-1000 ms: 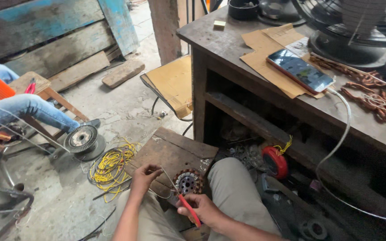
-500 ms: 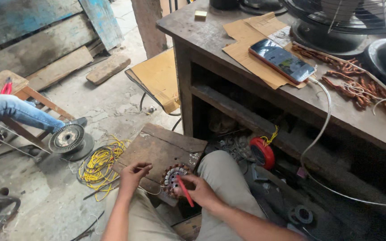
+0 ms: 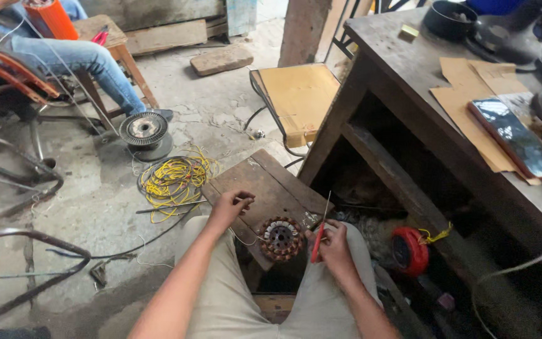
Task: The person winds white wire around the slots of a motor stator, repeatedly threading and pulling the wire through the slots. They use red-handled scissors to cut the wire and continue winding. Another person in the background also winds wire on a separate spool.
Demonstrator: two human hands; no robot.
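While your right hand (image 3: 334,246) pinches a red-handled tool (image 3: 317,242) w/ its thin shaft up, the wound stator (image 3: 281,237) sits on the wooden board (image 3: 265,188) btwn your knees. Left hand (image 3: 228,207), fingers closed, pinches thin wire (image 3: 246,238) from the stator, so this looks like winding work. Next move prob needs steady wire tension; yellow wire tangle (image 3: 174,179) lies beyond on the floor.

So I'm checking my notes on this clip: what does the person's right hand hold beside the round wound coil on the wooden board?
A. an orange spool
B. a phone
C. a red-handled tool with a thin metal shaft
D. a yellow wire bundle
C: the right hand grips a red-handled tool, its thin shaft pointing up, next to the coil on the wooden board.
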